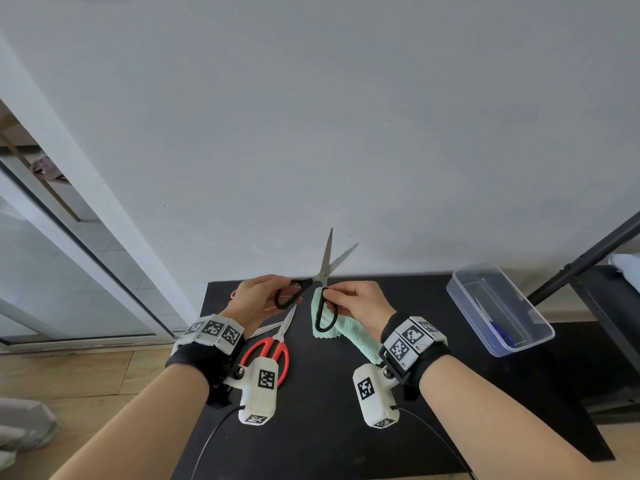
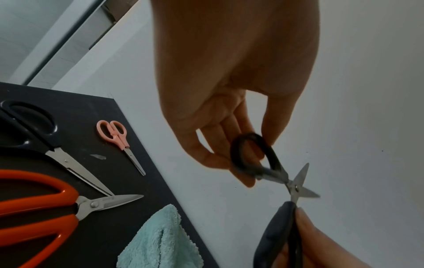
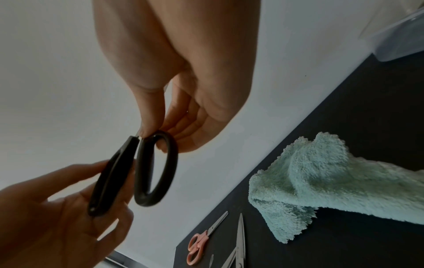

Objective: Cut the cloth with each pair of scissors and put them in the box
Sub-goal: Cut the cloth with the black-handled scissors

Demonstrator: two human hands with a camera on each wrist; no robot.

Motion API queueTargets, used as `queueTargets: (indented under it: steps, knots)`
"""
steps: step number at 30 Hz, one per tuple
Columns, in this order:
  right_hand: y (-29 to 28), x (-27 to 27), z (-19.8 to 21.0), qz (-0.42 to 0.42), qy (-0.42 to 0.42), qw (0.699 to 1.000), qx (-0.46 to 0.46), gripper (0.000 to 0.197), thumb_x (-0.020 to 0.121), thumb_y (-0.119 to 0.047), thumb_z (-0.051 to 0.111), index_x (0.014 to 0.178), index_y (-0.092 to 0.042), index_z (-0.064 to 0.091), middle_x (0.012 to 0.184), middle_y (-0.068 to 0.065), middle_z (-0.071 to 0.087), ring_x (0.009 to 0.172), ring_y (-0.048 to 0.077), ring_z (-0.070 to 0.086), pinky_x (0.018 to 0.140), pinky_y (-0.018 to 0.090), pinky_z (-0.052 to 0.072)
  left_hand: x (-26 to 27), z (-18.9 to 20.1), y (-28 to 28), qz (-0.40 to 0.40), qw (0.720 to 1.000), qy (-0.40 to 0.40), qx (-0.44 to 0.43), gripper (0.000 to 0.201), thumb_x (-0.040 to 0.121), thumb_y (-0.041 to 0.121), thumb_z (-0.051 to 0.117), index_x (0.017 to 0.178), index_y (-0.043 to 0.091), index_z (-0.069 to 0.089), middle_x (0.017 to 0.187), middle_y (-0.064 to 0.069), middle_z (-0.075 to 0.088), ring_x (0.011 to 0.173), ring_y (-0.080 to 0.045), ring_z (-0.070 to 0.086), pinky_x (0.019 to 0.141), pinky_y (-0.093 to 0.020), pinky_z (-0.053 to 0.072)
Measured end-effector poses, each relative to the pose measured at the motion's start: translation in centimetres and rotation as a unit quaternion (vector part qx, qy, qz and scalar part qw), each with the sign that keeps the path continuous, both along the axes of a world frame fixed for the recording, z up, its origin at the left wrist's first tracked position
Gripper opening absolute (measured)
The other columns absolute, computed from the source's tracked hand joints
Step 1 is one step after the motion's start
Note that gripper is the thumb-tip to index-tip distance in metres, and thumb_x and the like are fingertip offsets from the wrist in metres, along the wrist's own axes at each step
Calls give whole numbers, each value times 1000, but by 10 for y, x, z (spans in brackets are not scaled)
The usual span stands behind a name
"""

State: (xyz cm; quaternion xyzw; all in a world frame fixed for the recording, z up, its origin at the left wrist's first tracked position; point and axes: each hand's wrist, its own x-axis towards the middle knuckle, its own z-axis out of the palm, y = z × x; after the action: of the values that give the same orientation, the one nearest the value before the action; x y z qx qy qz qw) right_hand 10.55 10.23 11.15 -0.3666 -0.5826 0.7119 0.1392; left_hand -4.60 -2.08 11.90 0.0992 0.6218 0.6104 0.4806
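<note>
Basically both hands were up off the black table [image 1: 346, 427], sharing one pair of black-handled scissors [image 1: 313, 289] with the blades spread apart and pointing away toward the white wall [image 1: 346, 116]. Left hand [image 1: 258, 299] had its fingers curled round one handle loop; right hand [image 1: 360, 303] pinched the other loop between thumb and fingers, same grip seen in the right wrist view [image 3: 174, 90] and the left wrist view [image 2: 229, 108]. Teal cloth [image 1: 346, 334] lay rumpled on the table, below the right hand, not touching the blades. Red-handled scissors [image 1: 273, 344] lay on the table under the left wrist, blades closed. Left wrist view also showed a second black-handled pair [image 2: 41, 137] and small pink scissors [image 2: 119, 141] lying flat on the table beside them, all apart from the cloth. Clear plastic box [image 1: 498, 310] sat at the right table edge, well apart from the hands, with a blue-handled pair of scissors [image 1: 498, 329] inside. Wrist bands with printed markers [image 1: 214, 330] were on both forearms. Black stand pole [image 1: 588, 258] crossed behind the box.
</note>
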Motion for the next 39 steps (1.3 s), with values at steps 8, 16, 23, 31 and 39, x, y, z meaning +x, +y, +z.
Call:
queueTargets:
  steps: [8, 16, 23, 31, 39]
  knots:
    - [7, 3, -3, -10, -1, 1000, -15, 19, 85, 0, 66, 101, 9, 67, 81, 13, 67, 67, 17, 64, 80, 30, 58, 6, -4, 1, -83, 996, -27, -18, 23, 91, -1, 53, 111, -2, 66, 104, -18, 70, 87, -24, 71, 80, -31, 58]
    - [7, 8, -6, -44, 4, 999, -7, 11, 83, 0, 67, 94, 4, 70, 90, 20, 69, 76, 23, 65, 74, 25, 59, 19, -13, 9, -100, 991, -84, -2, 21, 92, -4, 51, 109, 0, 63, 106, -17, 69, 89, -26, 70, 86, -39, 56]
    - [11, 14, -10, -45, -54, 994, 88, 8, 82, -8, 71, 89, -7, 74, 83, 8, 73, 76, 16, 68, 77, 27, 58, 31, -22, 19, -106, 991, -76, 8, 19, 92, -4, 50, 107, -1, 62, 102, -13, 70, 83, -21, 72, 78, -32, 59]
    - [26, 34, -24, 18, -188, 954, 233, 31, 71, -26, 81, 100, -19, 74, 95, -2, 72, 90, 14, 67, 86, 31, 53, 55, -35, 48, -132, 991, -11, -16, 21, 88, -1, 61, 108, -6, 62, 106, -20, 69, 88, -23, 70, 83, -29, 57]
    - [69, 85, -25, -14, -234, 939, 253, 35, 75, -16, 77, 109, -13, 69, 107, 4, 71, 101, 16, 65, 94, 29, 50, 93, -36, 98, -190, 978, 33, -76, 22, 93, 19, 58, 109, 5, 66, 106, -13, 70, 94, -27, 68, 88, -35, 52]
